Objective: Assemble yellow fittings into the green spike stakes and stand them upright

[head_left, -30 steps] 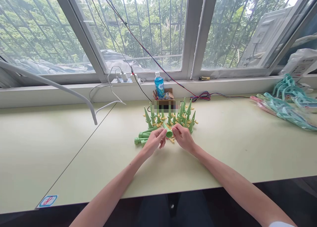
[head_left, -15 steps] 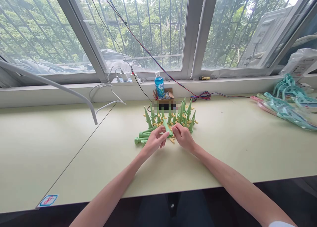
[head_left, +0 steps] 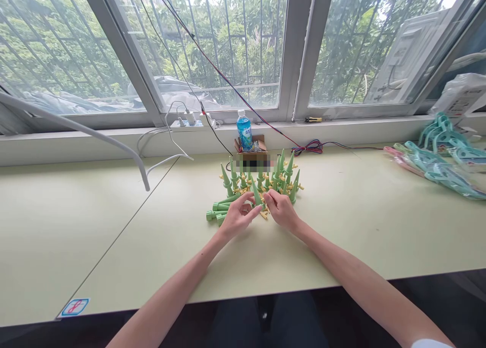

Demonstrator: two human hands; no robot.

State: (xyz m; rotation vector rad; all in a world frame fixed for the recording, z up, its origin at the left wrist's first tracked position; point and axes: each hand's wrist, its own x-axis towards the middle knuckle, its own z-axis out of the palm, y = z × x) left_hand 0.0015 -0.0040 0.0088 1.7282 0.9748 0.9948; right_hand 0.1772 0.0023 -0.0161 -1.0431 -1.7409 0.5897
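Observation:
A green plastic plant watering spike (head_left: 255, 193) points upward between my hands. My left hand (head_left: 239, 214) holds it, with the thumb by its base and curled fingers behind it. My right hand (head_left: 280, 206) is closed in a pinch right beside the base; what its fingertips hold is hidden. Behind the hands, several green spikes (head_left: 289, 169) stand upright with small yellow valve pieces on them. Left of my left hand, several green tubes with ribbed caps (head_left: 215, 215) lie on the table. A loose yellow piece (head_left: 264, 215) rests below my fingertips.
A pale table (head_left: 152, 246) runs below a window. At the back are a small cardboard box (head_left: 259, 144), a blue bottle (head_left: 245, 131) and a coiled cable (head_left: 309, 146). Bagged teal hangers (head_left: 436, 163) lie right; a thick white cable (head_left: 98, 127) hangs left.
The spike has turned more upright, its wide end no longer facing me. My left fingers and thumb have shifted on it, while my right hand has barely moved.

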